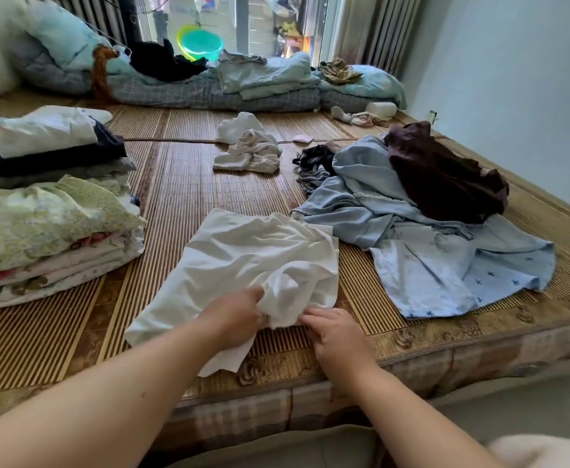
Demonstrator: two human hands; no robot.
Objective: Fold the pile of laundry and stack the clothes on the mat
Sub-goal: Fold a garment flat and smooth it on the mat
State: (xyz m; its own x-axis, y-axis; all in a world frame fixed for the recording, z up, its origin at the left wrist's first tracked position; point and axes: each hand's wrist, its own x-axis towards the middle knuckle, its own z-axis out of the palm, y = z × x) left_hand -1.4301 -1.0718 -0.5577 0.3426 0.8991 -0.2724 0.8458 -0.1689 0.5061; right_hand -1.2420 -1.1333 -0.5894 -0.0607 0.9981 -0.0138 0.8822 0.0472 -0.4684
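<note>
Head: hands [287,319] on white garment [243,255]

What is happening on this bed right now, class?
A person is folding laundry on a bamboo mat. Both hands, left and right, grip the near edge of a crumpled white garment. Folded stacks sit to the left; an unfolded pile of blue and brown clothes waits on the right.

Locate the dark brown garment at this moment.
In the head view, the dark brown garment lies at right on the mat, draped atop the unfolded light blue clothes.
</note>
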